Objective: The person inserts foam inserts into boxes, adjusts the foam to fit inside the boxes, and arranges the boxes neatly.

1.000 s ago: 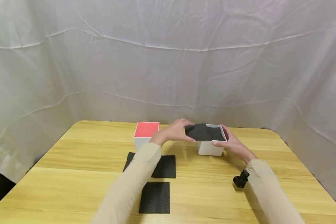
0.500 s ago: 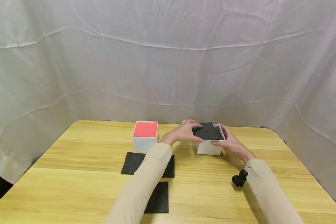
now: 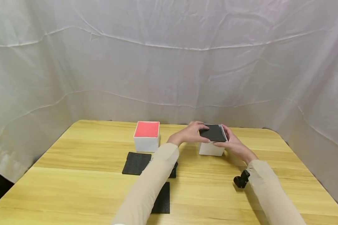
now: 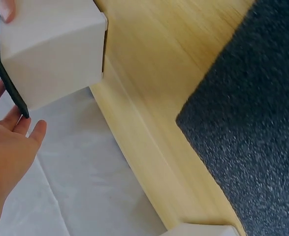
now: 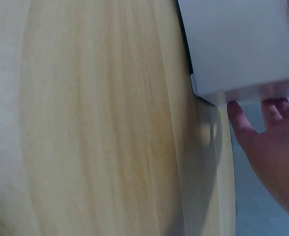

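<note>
Your left hand (image 3: 189, 135) pinches the black foam pad (image 3: 213, 133) lying across the top of the white box (image 3: 211, 147), thumb at its near edge, fingers on its far left corner. Your right hand (image 3: 233, 144) rests against the box's right side with fingers straight. Left of that box stands a red-topped box (image 3: 146, 136); two more black pads (image 3: 136, 163) lie nearer you on the counter (image 3: 73, 187).

A wooden table (image 3: 73, 184) with a pale yellow grain carries everything. A white box with a red top (image 3: 146, 136) stands toward the far edge. Well to the right of that box stands a second white box (image 3: 211, 148). Just in front of the red-topped box lies a black foam square (image 3: 136, 163), and nearer than that lies another black square (image 3: 161, 203).
</note>
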